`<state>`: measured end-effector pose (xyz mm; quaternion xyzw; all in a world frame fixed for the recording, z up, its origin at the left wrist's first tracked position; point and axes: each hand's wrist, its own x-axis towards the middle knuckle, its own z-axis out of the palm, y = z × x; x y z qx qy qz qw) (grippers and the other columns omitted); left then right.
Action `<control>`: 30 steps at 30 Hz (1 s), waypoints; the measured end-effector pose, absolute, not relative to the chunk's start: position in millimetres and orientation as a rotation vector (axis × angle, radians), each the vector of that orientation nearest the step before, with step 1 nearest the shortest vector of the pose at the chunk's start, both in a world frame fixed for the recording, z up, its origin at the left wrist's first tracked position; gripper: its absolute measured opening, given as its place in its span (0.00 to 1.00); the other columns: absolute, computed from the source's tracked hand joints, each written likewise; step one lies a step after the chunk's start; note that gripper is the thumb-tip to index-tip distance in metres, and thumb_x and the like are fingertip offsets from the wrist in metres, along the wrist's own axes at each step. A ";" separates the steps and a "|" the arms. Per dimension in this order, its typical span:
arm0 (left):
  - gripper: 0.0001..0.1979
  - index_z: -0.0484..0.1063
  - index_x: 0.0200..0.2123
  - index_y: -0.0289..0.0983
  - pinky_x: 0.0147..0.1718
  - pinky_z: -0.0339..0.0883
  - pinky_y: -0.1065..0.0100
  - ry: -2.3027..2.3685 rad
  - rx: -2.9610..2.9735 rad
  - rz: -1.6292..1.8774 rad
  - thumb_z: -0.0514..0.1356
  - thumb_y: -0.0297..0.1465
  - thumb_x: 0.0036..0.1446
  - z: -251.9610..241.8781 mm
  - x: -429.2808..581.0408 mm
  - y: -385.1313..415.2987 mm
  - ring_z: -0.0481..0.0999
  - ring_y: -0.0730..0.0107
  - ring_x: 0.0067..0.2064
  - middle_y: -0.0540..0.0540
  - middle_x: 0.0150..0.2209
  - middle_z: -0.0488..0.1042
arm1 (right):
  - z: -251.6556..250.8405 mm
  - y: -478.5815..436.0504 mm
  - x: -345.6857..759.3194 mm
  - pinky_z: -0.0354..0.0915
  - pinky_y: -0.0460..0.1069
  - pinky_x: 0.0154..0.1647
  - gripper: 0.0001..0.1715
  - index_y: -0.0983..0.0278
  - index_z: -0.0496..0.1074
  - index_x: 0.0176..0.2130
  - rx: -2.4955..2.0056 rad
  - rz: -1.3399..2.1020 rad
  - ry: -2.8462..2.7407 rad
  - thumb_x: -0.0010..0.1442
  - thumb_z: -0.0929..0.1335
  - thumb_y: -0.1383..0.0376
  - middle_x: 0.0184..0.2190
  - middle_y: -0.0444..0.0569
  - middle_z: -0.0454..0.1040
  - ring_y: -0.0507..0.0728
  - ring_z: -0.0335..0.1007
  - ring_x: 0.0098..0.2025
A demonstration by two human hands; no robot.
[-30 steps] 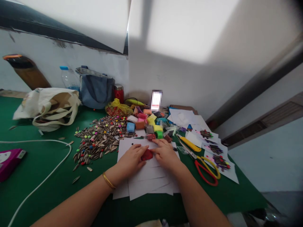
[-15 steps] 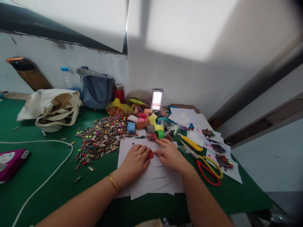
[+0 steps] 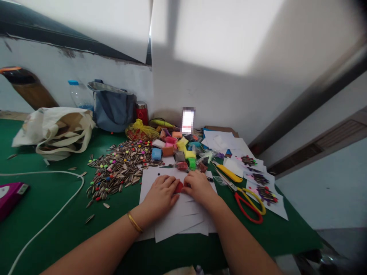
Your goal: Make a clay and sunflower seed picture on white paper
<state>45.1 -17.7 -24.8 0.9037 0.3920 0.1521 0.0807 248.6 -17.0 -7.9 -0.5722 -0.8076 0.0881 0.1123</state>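
Red piece [image 3: 179,187]: lies on the far half of the paper [image 3: 172,225], between the hands; on the left, borders the left fingers, and cannot tell how far it runs beneath; on the right, meets the bent right fingertips.
Left hand [image 3: 162,193]: rests flat on the paper, fingers outstretched side by side over the left of the red piece, thumb apart, near its lower edge.
Right hand [image 3: 199,187]: sits over the paper's right side, fingers curled inward close together, tips at the red piece's right edge; clamped on it or merely touching, cannot tell.
Bangle [image 3: 134,222]: circles the left wrist, left of the paper.
Black dot [image 3: 158,174]: lies at the paper's far left corner.
Seeds [image 3: 120,164]: spread left of the paper, mixed with small coloured balls.
Clay packs [image 3: 156,154]: heaped just beyond the paper's far edge.
Scissors [image 3: 233,186]: lie open right of the paper.
Cutter [image 3: 229,173]: lies right of the paper's far corner.
Cards [image 3: 282,208]: overlap farther right of the paper, bearing seed clusters.
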 end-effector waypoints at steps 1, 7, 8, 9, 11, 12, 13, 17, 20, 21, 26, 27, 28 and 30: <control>0.25 0.65 0.60 0.37 0.61 0.54 0.48 1.174 2.692 0.460 0.57 0.38 0.61 -24.5 44.7 -17.6 0.63 0.49 0.59 0.40 0.58 0.69 | -7.2 -16.7 250.7 0.53 0.51 0.42 0.12 0.61 0.75 0.31 -1.680 0.274 -2.361 0.53 0.76 0.57 0.36 0.46 0.72 0.57 0.64 0.44; 0.32 0.61 0.63 0.37 0.62 0.55 0.51 1.135 2.610 0.502 0.63 0.37 0.56 -21.2 37.5 -13.0 0.64 0.52 0.60 0.40 0.59 0.69 | -3.4 -15.4 258.9 0.52 0.50 0.41 0.14 0.62 0.75 0.31 -1.711 0.307 -2.320 0.52 0.77 0.56 0.35 0.45 0.72 0.57 0.64 0.43; 0.33 0.61 0.63 0.37 0.62 0.56 0.52 1.138 2.593 0.500 0.64 0.37 0.55 -20.7 36.2 -11.7 0.64 0.53 0.60 0.40 0.59 0.68 | -4.5 -15.3 257.3 0.52 0.50 0.41 0.15 0.62 0.75 0.30 -1.712 0.307 -2.325 0.52 0.77 0.55 0.35 0.45 0.73 0.57 0.64 0.43; 0.34 0.61 0.63 0.36 0.62 0.57 0.53 1.145 2.576 0.495 0.64 0.37 0.54 -20.2 35.0 -10.7 0.65 0.53 0.60 0.39 0.59 0.68 | -5.8 -15.2 255.2 0.51 0.50 0.41 0.15 0.62 0.74 0.30 -1.715 0.304 -2.329 0.52 0.77 0.55 0.35 0.45 0.73 0.57 0.64 0.43; 0.36 0.60 0.63 0.36 0.61 0.58 0.53 1.162 2.548 0.479 0.65 0.36 0.53 -19.2 33.2 -9.2 0.65 0.52 0.60 0.38 0.60 0.67 | -8.4 -15.2 251.0 0.51 0.50 0.41 0.15 0.62 0.74 0.30 -1.724 0.288 -2.330 0.52 0.77 0.55 0.35 0.45 0.73 0.57 0.64 0.43; 0.36 0.60 0.63 0.35 0.61 0.58 0.53 1.168 2.538 0.472 0.65 0.36 0.52 -18.5 32.6 -9.0 0.65 0.52 0.60 0.38 0.60 0.67 | -9.2 -15.4 249.4 0.51 0.51 0.41 0.15 0.62 0.74 0.30 -1.731 0.280 -2.324 0.52 0.77 0.55 0.35 0.45 0.73 0.57 0.64 0.43; 0.36 0.60 0.63 0.35 0.61 0.58 0.52 1.172 2.529 0.465 0.65 0.36 0.52 -17.7 32.2 -8.9 0.65 0.52 0.60 0.38 0.60 0.67 | -9.5 -15.8 248.3 0.51 0.51 0.41 0.15 0.62 0.74 0.29 -1.735 0.278 -2.319 0.52 0.77 0.55 0.35 0.45 0.73 0.57 0.64 0.42; 0.36 0.60 0.63 0.36 0.61 0.58 0.52 1.184 2.491 0.433 0.65 0.37 0.52 -13.1 31.6 -9.1 0.64 0.51 0.62 0.37 0.60 0.67 | -8.2 -18.0 245.4 0.52 0.51 0.40 0.15 0.62 0.74 0.30 -1.744 0.261 -2.302 0.57 0.74 0.53 0.35 0.45 0.72 0.57 0.64 0.42; 0.37 0.60 0.63 0.37 0.61 0.58 0.52 1.196 2.448 0.425 0.67 0.37 0.50 -9.9 31.4 -7.6 0.64 0.52 0.62 0.37 0.61 0.67 | -9.1 -19.4 240.8 0.53 0.52 0.40 0.16 0.62 0.74 0.30 -1.781 0.175 -2.288 0.57 0.73 0.52 0.35 0.47 0.72 0.59 0.64 0.43; 0.38 0.59 0.63 0.38 0.61 0.58 0.52 1.199 2.437 0.431 0.67 0.37 0.50 -9.2 31.2 -6.8 0.65 0.52 0.62 0.38 0.61 0.66 | -9.8 -19.7 239.2 0.54 0.52 0.41 0.16 0.62 0.73 0.29 -1.784 0.158 -2.280 0.57 0.73 0.52 0.35 0.48 0.72 0.59 0.64 0.43; 0.40 0.59 0.63 0.39 0.61 0.59 0.53 1.182 2.405 0.461 0.69 0.35 0.47 -9.7 29.6 -3.3 0.65 0.51 0.61 0.37 0.61 0.66 | -7.3 -22.6 237.7 0.56 0.53 0.43 0.13 0.61 0.76 0.38 -1.633 0.161 -2.260 0.61 0.71 0.54 0.38 0.49 0.71 0.60 0.64 0.44; 0.41 0.59 0.63 0.39 0.60 0.59 0.53 1.176 2.402 0.472 0.69 0.35 0.47 -10.1 29.3 -3.0 0.66 0.51 0.61 0.37 0.60 0.67 | -4.6 -24.0 238.5 0.57 0.53 0.44 0.12 0.59 0.76 0.42 -1.568 0.165 -2.309 0.62 0.70 0.55 0.39 0.49 0.71 0.59 0.63 0.44; 0.41 0.59 0.63 0.39 0.60 0.60 0.53 1.170 2.399 0.485 0.69 0.35 0.47 -10.5 29.1 -2.8 0.66 0.51 0.61 0.38 0.60 0.67 | -1.4 -25.7 239.2 0.56 0.53 0.45 0.12 0.57 0.76 0.45 -1.505 0.165 -2.373 0.63 0.70 0.56 0.40 0.49 0.70 0.59 0.62 0.45; 0.41 0.59 0.63 0.40 0.60 0.60 0.53 1.165 2.392 0.502 0.69 0.34 0.46 -10.8 28.8 -2.7 0.66 0.52 0.60 0.38 0.60 0.68 | 5.7 -29.9 240.1 0.56 0.53 0.46 0.12 0.53 0.76 0.48 -1.426 0.144 -2.495 0.65 0.68 0.57 0.41 0.49 0.70 0.59 0.61 0.46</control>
